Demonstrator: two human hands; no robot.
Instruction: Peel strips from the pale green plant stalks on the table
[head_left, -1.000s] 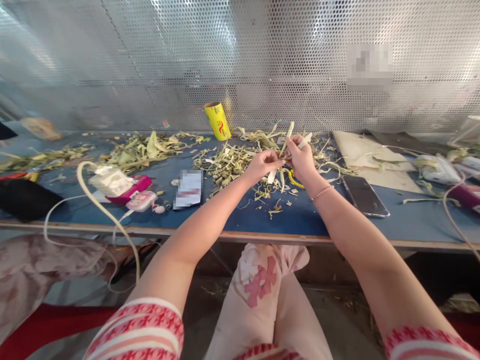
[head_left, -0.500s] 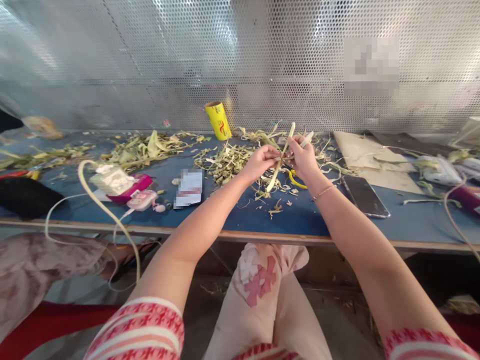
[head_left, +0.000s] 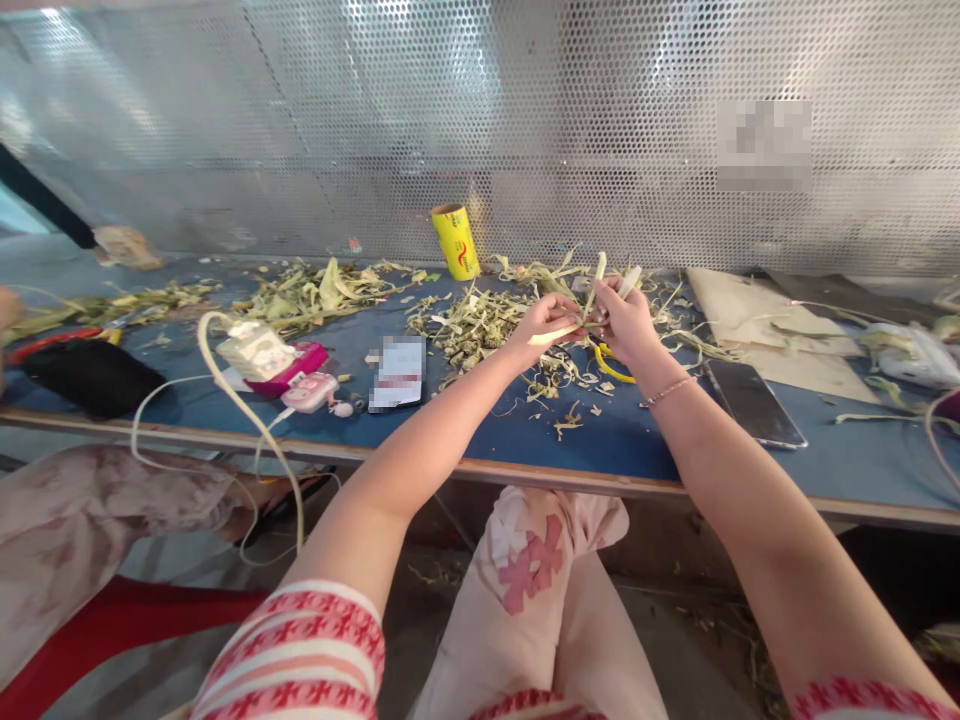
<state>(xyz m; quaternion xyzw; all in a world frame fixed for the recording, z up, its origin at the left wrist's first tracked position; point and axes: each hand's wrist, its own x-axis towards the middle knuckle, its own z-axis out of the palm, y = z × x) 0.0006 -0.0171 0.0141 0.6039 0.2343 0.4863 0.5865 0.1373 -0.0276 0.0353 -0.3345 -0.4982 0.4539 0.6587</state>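
Observation:
Pale green plant strips (head_left: 601, 268) are pinched between my two hands over the blue table (head_left: 600, 440). My left hand (head_left: 546, 325) has its fingers closed on a strip, whose pale end lies across the fingers. Close beside it, my right hand (head_left: 624, 315) grips the strips too, with one end standing up and another pale piece (head_left: 631, 281) by its fingers. Beneath and to the left of my hands spreads a heap of dry curled strips (head_left: 480, 330). A yellow ring-shaped handle (head_left: 613, 366) lies just under my right wrist.
A yellow roll (head_left: 456, 243) stands behind the heap. To the left are a phone with a pale screen (head_left: 399, 374), a power block with cords (head_left: 256, 352) and a black pouch (head_left: 94, 375). A dark phone (head_left: 754, 402) and cardboard (head_left: 787, 350) lie to the right.
The lower strip end has swung from pointing down to lying leftward across my left fingers. The whole view has shifted slightly, and more of another person's arm shows at the far left.

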